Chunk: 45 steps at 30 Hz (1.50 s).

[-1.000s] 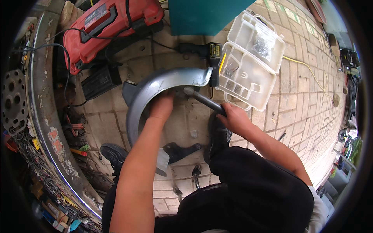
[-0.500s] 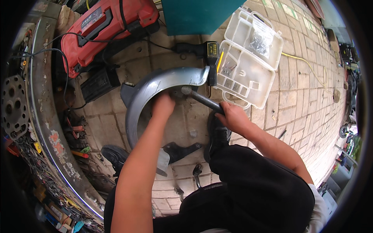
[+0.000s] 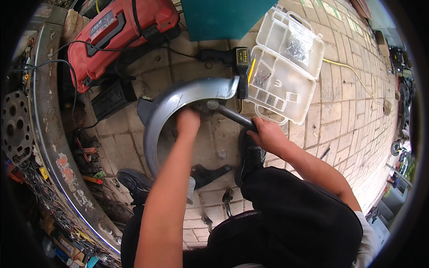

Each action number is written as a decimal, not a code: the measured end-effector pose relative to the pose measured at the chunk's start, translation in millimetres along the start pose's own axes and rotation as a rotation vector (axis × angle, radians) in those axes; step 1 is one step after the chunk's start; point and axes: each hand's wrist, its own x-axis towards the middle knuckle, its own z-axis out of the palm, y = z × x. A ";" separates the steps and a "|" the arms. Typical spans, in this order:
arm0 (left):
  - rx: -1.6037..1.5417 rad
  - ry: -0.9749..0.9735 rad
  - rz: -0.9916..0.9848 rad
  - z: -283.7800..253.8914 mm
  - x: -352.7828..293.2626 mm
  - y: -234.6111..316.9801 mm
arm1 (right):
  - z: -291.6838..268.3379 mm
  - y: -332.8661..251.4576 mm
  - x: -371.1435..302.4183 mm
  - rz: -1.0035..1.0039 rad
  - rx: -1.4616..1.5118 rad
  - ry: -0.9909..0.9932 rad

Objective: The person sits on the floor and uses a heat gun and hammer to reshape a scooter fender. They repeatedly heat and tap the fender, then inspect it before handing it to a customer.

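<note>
- Brick paving (image 3: 339,120) spreads beneath everything, its courses bending toward the dark rim of the view.
- Nearest, the left forearm (image 3: 161,210) has swung slightly rightward over the last half second and now covers more of the grey flap (image 3: 191,185). Beside it, a black bracket (image 3: 212,175) lies on the paving, its left end partly hidden.
- Beyond that, the right hand (image 3: 269,134) is closed round a dark bar (image 3: 239,119). Both have hardly shifted against the fender, so I judge the latest adjustment to be mostly the left arm's, with the bar held steady.
- The left hand (image 3: 187,120) remains inside the curve of the silver fender (image 3: 154,129). Its fingers are out of sight; I cannot tell whether they grip, press or only feel there.
- The fender rests in front of the person, between the shoes and the power tool (image 3: 241,67). Its underside is in shadow. The bar's rounded end is near the inner edge; whether they touch, or whether that end is a hammer head, is hard to make out.
- Farther off, a clear parts case (image 3: 308,91) lies open, small contents too blurred to identify. The red case (image 3: 120,40) and teal box (image 3: 223,20) are cut off at the top.
</note>
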 end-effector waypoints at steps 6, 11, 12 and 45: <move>-0.017 0.154 -0.011 8.0 -6.3 3.2 | -0.6 -0.1 0.3 0.009 -0.001 -0.015; -0.291 0.192 -0.102 7.9 -17.1 6.6 | 0.3 0.8 0.2 0.004 0.011 -0.007; -0.491 0.188 -0.244 9.0 -24.6 8.6 | 0.6 0.6 1.0 0.002 0.011 -0.006; -1.507 0.338 -1.049 24.9 -26.6 52.0 | 0.7 9.9 3.0 -0.040 0.025 0.000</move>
